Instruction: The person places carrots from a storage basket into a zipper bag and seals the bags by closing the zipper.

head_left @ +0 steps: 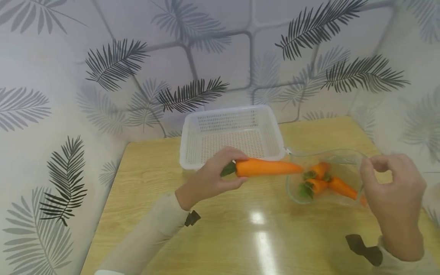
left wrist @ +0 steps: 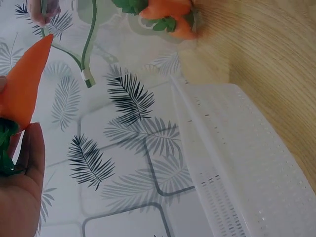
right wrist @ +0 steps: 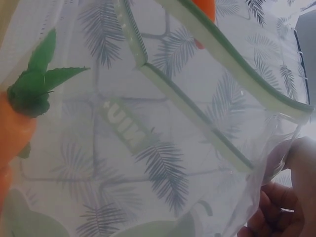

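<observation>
My left hand grips an orange carrot by its thick, leafy end, raised over the table. Its tip points right and overlaps the edge of a clear zip bag in the head view. Several more carrots with green tops lie inside that bag. At the bag's right side, my right hand pinches its edge between thumb and fingers. The right wrist view shows the bag's green-edged mouth spread apart, with the tip of the raised carrot beyond it.
A white perforated plastic basket stands at the back of the wooden table, left of the bag and just behind my left hand. A leaf-patterned wall rises behind the table and along its sides.
</observation>
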The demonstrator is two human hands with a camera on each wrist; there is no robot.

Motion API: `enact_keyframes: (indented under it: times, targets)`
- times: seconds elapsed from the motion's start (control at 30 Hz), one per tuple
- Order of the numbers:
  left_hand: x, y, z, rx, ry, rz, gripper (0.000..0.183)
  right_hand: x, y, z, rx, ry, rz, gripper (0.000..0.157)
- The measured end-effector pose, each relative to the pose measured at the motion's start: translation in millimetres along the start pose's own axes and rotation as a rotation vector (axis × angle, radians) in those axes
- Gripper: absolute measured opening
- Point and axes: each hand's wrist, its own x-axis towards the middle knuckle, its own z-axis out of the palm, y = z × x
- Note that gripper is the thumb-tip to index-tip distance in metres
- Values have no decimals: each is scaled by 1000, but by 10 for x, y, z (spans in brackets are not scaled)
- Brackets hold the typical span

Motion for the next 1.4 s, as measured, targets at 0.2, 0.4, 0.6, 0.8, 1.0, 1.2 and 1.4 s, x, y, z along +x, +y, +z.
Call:
enact_keyframes:
  times: [0.2,0.4,0.6,0.8,1.0,1.2,1.4]
  targets:
    - [-33,-111,186,9,-40,6,43,-8,4,6,24,-1,2,18]
    - [-52,-226,447,144,-115,19,40,-16,-8,18,47,-5,4,16]
    - [-30,-203,635,233,-185,55,35,-23,-33,19,55,-14,6,15]
    - [28,-160,754,228,-208,79,35,-20,-55,14,46,-17,4,16]
    - [109,-133,846,208,-211,107,36,-21,-65,34,55,-27,-8,15]
    - [195,-114,936,200,-229,117,38,-22,-69,46,48,-25,-24,16]
    - [262,-116,1029,288,-255,128,38,-20,-81,59,40,-19,-18,16]
